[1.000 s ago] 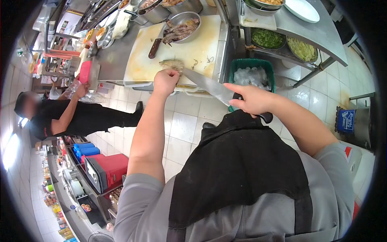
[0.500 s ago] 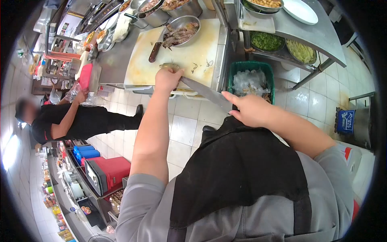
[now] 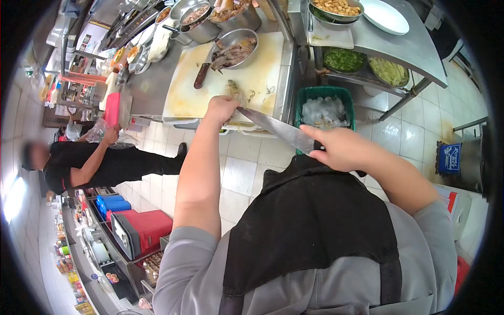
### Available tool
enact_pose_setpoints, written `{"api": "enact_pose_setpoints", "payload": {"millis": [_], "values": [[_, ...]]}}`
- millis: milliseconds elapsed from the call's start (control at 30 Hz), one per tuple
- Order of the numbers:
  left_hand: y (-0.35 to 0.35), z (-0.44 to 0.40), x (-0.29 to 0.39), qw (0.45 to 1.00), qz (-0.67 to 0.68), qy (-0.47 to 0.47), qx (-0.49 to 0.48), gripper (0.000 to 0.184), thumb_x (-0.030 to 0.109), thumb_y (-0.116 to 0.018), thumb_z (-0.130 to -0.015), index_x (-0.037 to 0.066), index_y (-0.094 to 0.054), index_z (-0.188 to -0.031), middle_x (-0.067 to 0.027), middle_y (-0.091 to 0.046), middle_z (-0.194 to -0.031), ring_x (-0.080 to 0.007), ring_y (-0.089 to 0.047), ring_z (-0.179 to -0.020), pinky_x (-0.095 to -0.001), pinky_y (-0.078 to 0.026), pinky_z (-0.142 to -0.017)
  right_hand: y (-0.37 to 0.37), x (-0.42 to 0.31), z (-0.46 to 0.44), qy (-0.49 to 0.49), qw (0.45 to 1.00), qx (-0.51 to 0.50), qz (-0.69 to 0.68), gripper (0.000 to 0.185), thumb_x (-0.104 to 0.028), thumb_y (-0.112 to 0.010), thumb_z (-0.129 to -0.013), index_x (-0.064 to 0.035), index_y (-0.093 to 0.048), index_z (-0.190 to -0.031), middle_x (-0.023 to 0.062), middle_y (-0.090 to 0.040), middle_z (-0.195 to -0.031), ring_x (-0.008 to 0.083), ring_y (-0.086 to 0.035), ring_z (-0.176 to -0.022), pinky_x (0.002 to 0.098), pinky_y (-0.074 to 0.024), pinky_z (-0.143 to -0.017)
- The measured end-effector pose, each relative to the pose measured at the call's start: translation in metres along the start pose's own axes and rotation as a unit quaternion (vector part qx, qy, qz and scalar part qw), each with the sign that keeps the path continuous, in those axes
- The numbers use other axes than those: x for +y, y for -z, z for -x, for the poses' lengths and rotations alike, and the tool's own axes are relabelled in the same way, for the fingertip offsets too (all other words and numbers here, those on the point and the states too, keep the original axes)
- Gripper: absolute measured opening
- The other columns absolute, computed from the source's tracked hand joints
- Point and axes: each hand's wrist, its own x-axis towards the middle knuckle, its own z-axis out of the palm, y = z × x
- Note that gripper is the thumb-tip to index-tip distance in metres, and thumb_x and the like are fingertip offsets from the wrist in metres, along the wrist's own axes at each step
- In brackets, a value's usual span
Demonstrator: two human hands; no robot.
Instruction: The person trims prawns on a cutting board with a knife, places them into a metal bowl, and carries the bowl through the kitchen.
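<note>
My left hand (image 3: pixel 222 108) is closed on a greyish shrimp (image 3: pixel 232 88) at the near edge of the white cutting board (image 3: pixel 181 97). The fingers hide part of the shrimp. In my right hand (image 3: pixel 336 146) is the black handle of a large knife (image 3: pixel 278 127). Its blade points left, and the tip reaches my left fingers; whether it touches the shrimp I cannot tell. Farther back on the board stands a metal bowl (image 3: pixel 253 52) with what look like more shrimp in it. A wooden-handled knife (image 3: pixel 200 77) lies beside the bowl. Thin scraps dot the board's right side.
Right of the board, a green bin (image 3: pixel 301 111) holds plastic bags. A metal table (image 3: pixel 388 44) with a white plate (image 3: pixel 386 17) and trays of chopped greens (image 3: pixel 344 60) stands beyond. Pots (image 3: pixel 202 31) line the back. On the left a co-worker in black (image 3: pixel 100 160) holds plastic bags.
My left hand has moved slightly toward me, and the shrimp is now turned more upright in it. The knife has tilted, showing more blade face; my right hand has shifted right and down.
</note>
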Motion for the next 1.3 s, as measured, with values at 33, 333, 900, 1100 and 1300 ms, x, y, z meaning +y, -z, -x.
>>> {"api": "enact_pose_setpoints", "payload": {"millis": [33,333,900,1100,1300], "values": [[-0.002,0.003,-0.001,1.000,0.008,-0.020,-0.006,0.032,0.024,-0.075,-0.083,-0.006,-0.074,-0.092,-0.0069,-0.068,-0.075,-0.0158,-0.060,-0.064,-0.0339,-0.048,-0.059,0.005,-0.001,0.006,-0.003,1.000,-0.008,0.003,0.065,-0.028,-0.064,-0.097,-0.0140,-0.037,-0.155,0.0276,-0.069,-0.099,0.0452,-0.066,-0.092,0.0514,-0.0518,-0.082],[-0.003,0.024,0.004,0.999,0.005,-0.021,-0.028,0.025,0.022,-0.075,-0.082,-0.003,-0.071,-0.082,-0.0014,-0.059,-0.064,-0.0113,-0.051,-0.054,-0.0312,-0.041,-0.050,0.019,-0.003,0.022,-0.021,0.999,-0.019,0.025,0.063,-0.027,-0.063,-0.097,-0.0082,-0.039,-0.153,0.0276,-0.069,-0.097,0.0452,-0.066,-0.090,0.0502,-0.0515,-0.081],[-0.008,0.030,0.000,0.999,0.008,-0.032,0.002,0.027,0.022,-0.074,-0.078,-0.003,-0.072,-0.086,-0.0024,-0.063,-0.068,-0.0112,-0.053,-0.058,-0.0299,-0.044,-0.054,0.037,-0.021,0.018,-0.075,0.993,-0.049,0.078,0.058,-0.025,-0.057,-0.101,-0.0015,-0.038,-0.150,0.0264,-0.069,-0.108,0.0443,-0.066,-0.100,0.0502,-0.0523,-0.088],[-0.002,0.033,0.007,0.999,-0.045,-0.028,0.001,0.027,0.023,-0.074,-0.074,-0.002,-0.071,-0.083,-0.0112,-0.068,-0.073,-0.0201,-0.062,-0.066,-0.0354,-0.052,-0.067,0.032,-0.019,0.008,-0.064,0.994,-0.057,0.064,0.059,-0.027,-0.057,-0.101,-0.0007,-0.039,-0.150,0.0264,-0.070,-0.105,0.0442,-0.066,-0.098,0.0512,-0.0520,-0.086],[0.011,0.042,0.010,0.993,-0.113,-0.039,0.007,0.027,0.024,-0.073,-0.074,-0.003,-0.068,-0.079,-0.0079,-0.062,-0.064,-0.0173,-0.056,-0.059,-0.0349,-0.049,-0.059,0.020,-0.001,0.008,-0.066,0.994,-0.028,0.077,0.060,-0.028,-0.059,-0.100,-0.0073,-0.038,-0.152,0.0254,-0.070,-0.097,0.0445,-0.067,-0.093,0.0510,-0.0517,-0.083]]}}
